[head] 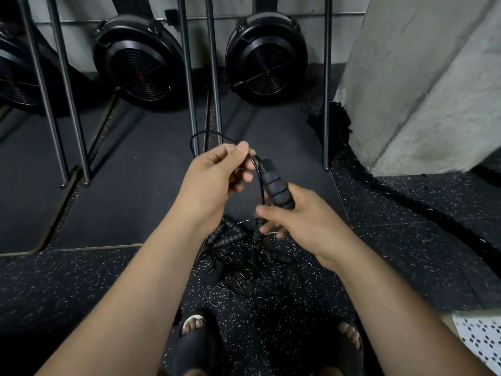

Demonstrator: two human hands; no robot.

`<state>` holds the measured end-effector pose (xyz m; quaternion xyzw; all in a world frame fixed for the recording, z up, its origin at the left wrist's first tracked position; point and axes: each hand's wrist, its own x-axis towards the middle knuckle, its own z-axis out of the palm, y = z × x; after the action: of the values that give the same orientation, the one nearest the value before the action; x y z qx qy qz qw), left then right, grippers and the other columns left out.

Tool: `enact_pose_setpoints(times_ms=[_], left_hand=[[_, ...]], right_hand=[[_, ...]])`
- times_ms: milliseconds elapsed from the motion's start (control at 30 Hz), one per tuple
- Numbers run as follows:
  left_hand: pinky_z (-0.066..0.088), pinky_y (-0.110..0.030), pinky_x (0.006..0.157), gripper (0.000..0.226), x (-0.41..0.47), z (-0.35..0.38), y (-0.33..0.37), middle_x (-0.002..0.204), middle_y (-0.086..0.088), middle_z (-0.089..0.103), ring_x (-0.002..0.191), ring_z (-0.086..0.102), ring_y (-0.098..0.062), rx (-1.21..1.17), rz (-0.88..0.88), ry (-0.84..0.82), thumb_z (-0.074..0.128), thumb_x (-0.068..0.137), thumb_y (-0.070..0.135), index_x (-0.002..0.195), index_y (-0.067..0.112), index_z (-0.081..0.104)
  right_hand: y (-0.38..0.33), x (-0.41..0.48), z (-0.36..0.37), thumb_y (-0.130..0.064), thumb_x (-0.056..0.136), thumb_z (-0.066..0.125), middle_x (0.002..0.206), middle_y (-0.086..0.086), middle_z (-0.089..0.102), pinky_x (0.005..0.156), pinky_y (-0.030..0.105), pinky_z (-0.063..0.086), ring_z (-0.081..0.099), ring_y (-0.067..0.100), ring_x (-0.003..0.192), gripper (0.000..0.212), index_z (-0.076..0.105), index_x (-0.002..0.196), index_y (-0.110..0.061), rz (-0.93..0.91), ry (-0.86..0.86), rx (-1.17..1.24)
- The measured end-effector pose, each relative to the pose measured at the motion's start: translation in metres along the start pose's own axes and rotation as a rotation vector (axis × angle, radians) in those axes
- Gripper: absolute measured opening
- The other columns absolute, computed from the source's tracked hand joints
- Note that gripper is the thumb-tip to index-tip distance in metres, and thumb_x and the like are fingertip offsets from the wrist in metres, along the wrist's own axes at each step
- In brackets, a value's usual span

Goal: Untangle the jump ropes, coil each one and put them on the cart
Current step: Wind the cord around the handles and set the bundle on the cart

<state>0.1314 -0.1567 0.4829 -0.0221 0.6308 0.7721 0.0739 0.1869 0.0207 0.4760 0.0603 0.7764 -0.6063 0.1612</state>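
Observation:
My right hand (295, 221) grips the lower end of a black ribbed foam jump rope handle (275, 184), which points up and away. My left hand (217, 175) pinches the thin black cord (195, 142) coming from that handle; the cord loops up past my thumb. Below both hands, a tangled pile of jump ropes (244, 256) with several black foam handles and thin cords lies on the speckled floor, partly hidden by my wrists. No cart is in view.
Two black fan flywheels (141, 63) (267, 58) of rowing machines stand upright against the back wall, with metal rails (214, 77) between them. A grey concrete pillar (423, 77) stands at right, a thick black battle rope (406, 202) at its base. My sandalled feet (193, 329) are below.

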Motion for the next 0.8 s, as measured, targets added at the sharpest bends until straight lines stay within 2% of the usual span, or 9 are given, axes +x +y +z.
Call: enact_pose_setpoints(times_ms=[133,200,267,367,467,567,667,733,800], left_hand=[[0.042,-0.025,0.062,0.019,0.003,-0.002,-0.006,0.089,-0.005,0.069,0.07,0.063,-0.012,0.048,0.019,0.138,0.065,0.107,0.029,0.098,0.013,0.072],[0.045,-0.025,0.062,0.022,0.002,-0.002,-0.007,0.09,-0.005,0.073,0.071,0.067,-0.012,0.092,0.01,0.217,0.065,0.107,0.031,0.103,0.01,0.069],[0.05,-0.022,0.061,0.027,-0.001,0.002,-0.007,0.087,0.0,0.076,0.072,0.07,-0.01,0.169,-0.045,0.207,0.062,0.107,0.034,0.107,0.008,0.069],[0.056,-0.026,0.072,0.019,-0.008,0.012,-0.013,0.089,0.004,0.079,0.08,0.072,-0.01,0.343,-0.137,-0.047,0.057,0.108,0.022,0.105,0.014,0.073],[0.054,-0.026,0.081,0.021,-0.016,0.019,-0.031,0.104,-0.004,0.081,0.095,0.073,-0.016,0.498,-0.154,-0.391,0.056,0.104,0.005,0.107,0.015,0.075],[0.053,-0.025,0.095,0.026,-0.021,0.025,-0.044,0.105,0.007,0.081,0.101,0.074,-0.01,0.749,-0.149,-0.566,0.063,0.098,0.002,0.107,0.022,0.079],[0.053,-0.02,0.081,0.022,-0.024,0.029,-0.049,0.097,0.015,0.077,0.091,0.072,-0.006,0.993,-0.123,-0.556,0.066,0.1,0.016,0.108,0.032,0.078],[0.054,-0.021,0.073,0.023,-0.022,0.03,-0.052,0.086,0.013,0.073,0.083,0.072,-0.01,1.161,-0.08,-0.507,0.061,0.101,0.02,0.104,0.034,0.078],[0.048,-0.016,0.061,0.023,-0.02,0.029,-0.053,0.076,0.01,0.069,0.074,0.068,-0.011,1.241,-0.073,-0.485,0.06,0.102,0.021,0.102,0.033,0.079]], right_hand=[[-0.002,-0.002,0.001,-0.014,0.099,0.075,0.091,0.003,0.082,0.073,0.035,0.06,0.078,0.017,0.074,0.01,0.068,0.106,-0.011,-0.053,0.041,-0.042],[-0.005,-0.002,-0.001,-0.013,0.099,0.075,0.087,0.005,0.082,0.07,0.036,0.059,0.072,0.017,0.069,0.008,0.067,0.102,-0.011,-0.101,0.082,0.021],[-0.01,-0.002,-0.005,-0.009,0.099,0.074,0.087,0.009,0.081,0.066,0.033,0.057,0.07,0.018,0.067,0.009,0.066,0.101,-0.011,-0.157,0.111,0.161],[-0.019,-0.004,-0.013,-0.003,0.098,0.072,0.089,0.015,0.079,0.061,0.03,0.054,0.065,0.021,0.066,0.011,0.064,0.103,-0.008,-0.229,0.146,0.426],[-0.026,-0.005,-0.023,-0.004,0.099,0.071,0.091,0.017,0.078,0.061,0.027,0.053,0.063,0.019,0.066,0.011,0.062,0.101,-0.011,-0.236,0.193,0.642],[-0.028,-0.004,-0.031,-0.005,0.101,0.068,0.092,0.016,0.077,0.064,0.026,0.053,0.063,0.016,0.067,0.012,0.062,0.097,-0.014,-0.241,0.249,0.758],[-0.029,-0.003,-0.041,-0.008,0.102,0.068,0.094,0.015,0.076,0.066,0.025,0.054,0.064,0.015,0.069,0.011,0.061,0.096,-0.014,-0.233,0.287,0.881],[-0.029,-0.003,-0.048,-0.009,0.102,0.069,0.096,0.015,0.075,0.068,0.025,0.054,0.065,0.014,0.071,0.008,0.062,0.099,-0.011,-0.229,0.306,0.939],[-0.027,-0.003,-0.051,-0.01,0.102,0.069,0.097,0.015,0.075,0.068,0.025,0.054,0.066,0.014,0.071,0.007,0.063,0.101,-0.01,-0.217,0.316,0.952]])
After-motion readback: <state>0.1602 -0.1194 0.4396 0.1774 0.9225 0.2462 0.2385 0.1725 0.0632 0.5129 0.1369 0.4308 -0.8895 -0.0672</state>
